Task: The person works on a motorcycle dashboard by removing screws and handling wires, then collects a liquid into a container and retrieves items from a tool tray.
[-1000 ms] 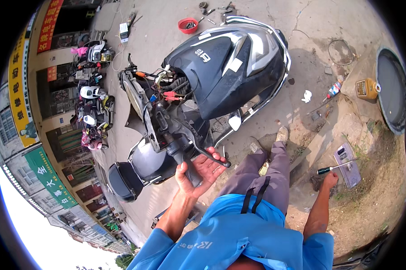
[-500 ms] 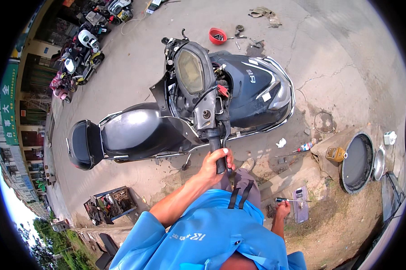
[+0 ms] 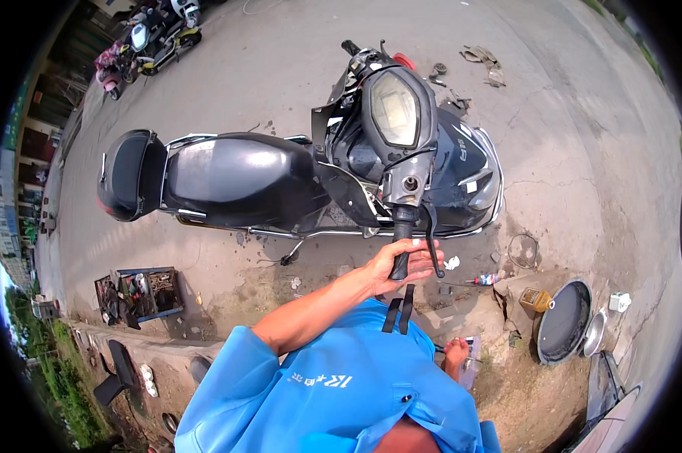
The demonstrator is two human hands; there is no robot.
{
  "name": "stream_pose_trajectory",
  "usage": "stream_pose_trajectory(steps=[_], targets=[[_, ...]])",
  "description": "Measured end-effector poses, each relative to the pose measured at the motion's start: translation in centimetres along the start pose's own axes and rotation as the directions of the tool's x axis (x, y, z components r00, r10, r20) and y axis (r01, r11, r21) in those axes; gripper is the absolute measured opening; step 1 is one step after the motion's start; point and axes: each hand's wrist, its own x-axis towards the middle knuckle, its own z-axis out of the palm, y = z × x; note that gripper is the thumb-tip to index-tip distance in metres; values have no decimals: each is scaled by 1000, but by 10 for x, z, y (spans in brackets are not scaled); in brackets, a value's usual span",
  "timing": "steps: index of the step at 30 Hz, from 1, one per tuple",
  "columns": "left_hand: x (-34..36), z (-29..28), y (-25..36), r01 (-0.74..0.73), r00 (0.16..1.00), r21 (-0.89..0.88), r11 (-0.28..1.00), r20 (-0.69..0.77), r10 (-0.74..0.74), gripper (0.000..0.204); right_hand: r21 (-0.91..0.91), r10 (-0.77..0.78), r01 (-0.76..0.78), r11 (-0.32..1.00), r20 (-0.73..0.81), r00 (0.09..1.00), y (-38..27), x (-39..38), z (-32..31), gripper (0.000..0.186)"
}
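While the left hand (image 3: 386, 264) loosely cups the grip (image 3: 404, 225) at the near edge of the scooter (image 3: 235, 181), fingers unclosed, and the right hand (image 3: 456, 350) clasps a screwdriver (image 3: 438, 349), a fuller wrap should give steadier control.

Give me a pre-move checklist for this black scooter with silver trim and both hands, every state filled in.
1. Bare left hand at the black rubber handlebar grip: ok, thumb over it.
2. Left fingers curled around the curved black brake lever: not ok, they are stretched out.
3. Scooter upright: ok, as far as this view shows.
4. Thin silver side stand bearing firmly on the ground: cannot tell.
5. Bare right hand clear of the handlebar: ok, it is beside the flat pale-purple tray.
6. Dark-handled screwdriver firmly held in that hand: cannot tell, mostly hidden.
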Motion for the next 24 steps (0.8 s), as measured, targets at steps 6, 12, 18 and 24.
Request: stream_pose_trajectory(steps=[6,12,18,24], targets=[[27,4,-21,-102,993,17,995,-61,103,33,-109,15,3,994,162,987,-29,14,-20,7],[28,12,-28,-222,958,143,965,-154,243,23,-263,-9,94,960,308,951,-102,21,2,9],[32,27,-20,-244,926,230,942,-234,297,23,-366,-101,189,911,249,963,-162,-3,44,25],[51,25,-26,-251,906,226,941,-286,311,23,-440,-150,272,856,292,945,-180,-34,65,27]])
